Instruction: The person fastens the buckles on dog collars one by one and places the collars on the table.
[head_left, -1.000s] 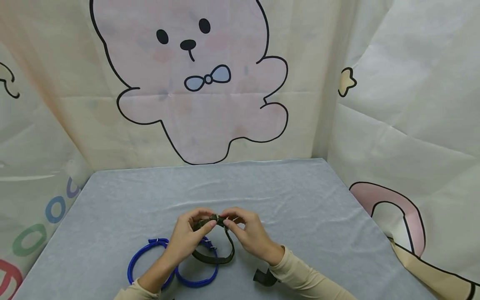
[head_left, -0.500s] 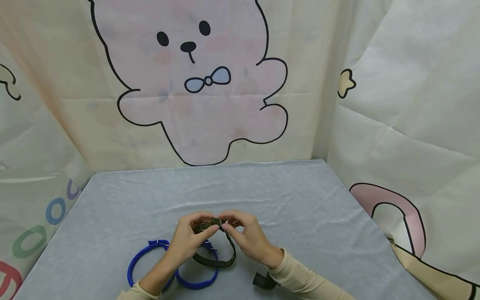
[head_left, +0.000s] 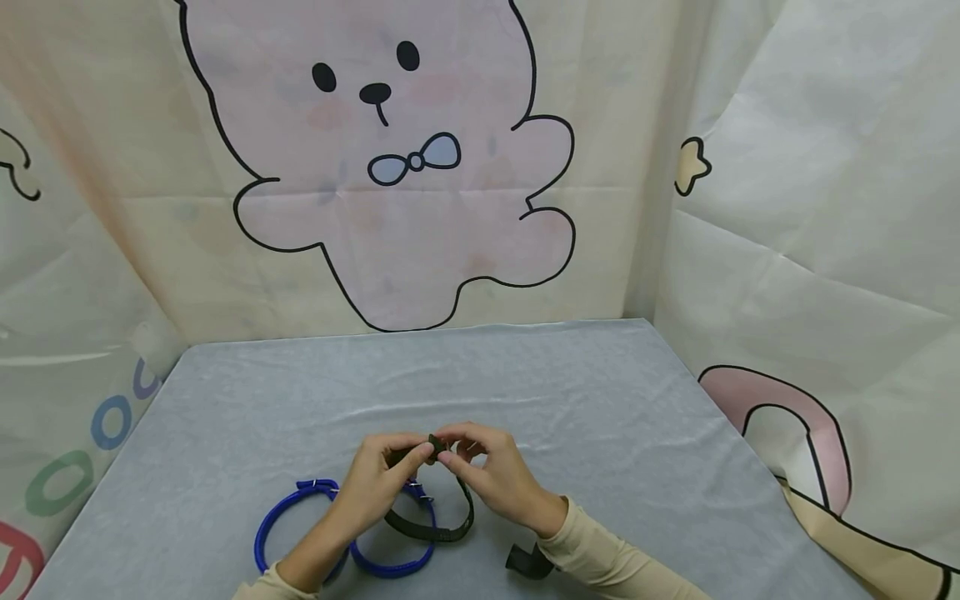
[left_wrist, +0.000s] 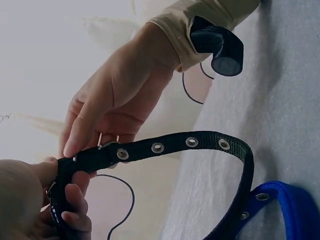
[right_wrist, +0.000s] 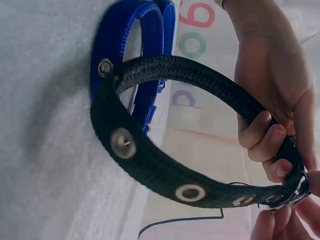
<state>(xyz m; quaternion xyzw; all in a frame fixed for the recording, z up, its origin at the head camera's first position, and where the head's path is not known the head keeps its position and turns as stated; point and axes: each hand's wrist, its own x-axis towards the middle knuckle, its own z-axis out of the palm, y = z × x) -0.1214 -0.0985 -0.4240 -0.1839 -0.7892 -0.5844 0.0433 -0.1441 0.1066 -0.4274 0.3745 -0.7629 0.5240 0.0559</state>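
Note:
A dark green dog collar (head_left: 429, 530) with metal eyelets hangs as a loop from both hands above the table. My left hand (head_left: 381, 475) pinches it by the buckle end, thumb on top, fingers wrapped beneath. My right hand (head_left: 495, 479) pinches the same stretch of strap between thumb and fingertips, close to the left thumb. In the left wrist view, a metal buckle (left_wrist: 107, 149) shows beside the right fingers, and a row of eyelets runs along the strap. The fingers partly hide the joined ends. The right wrist view shows the collar's padded, stitched inner side (right_wrist: 165, 67).
Two blue collars lie looped on the table below: one blue collar (head_left: 272, 523) at left, partly behind the left forearm, and another blue collar (head_left: 392, 572) under the green loop. A black wrist camera (head_left: 528, 562) sits at the right sleeve. Printed cloth walls (head_left: 225, 292) surround the grey-blue table (head_left: 600, 400).
The buckled part of the green collar has turned between the fingertips, and its loop hangs slightly lower. Both hands stay nearly in place; the blue collars lie still.

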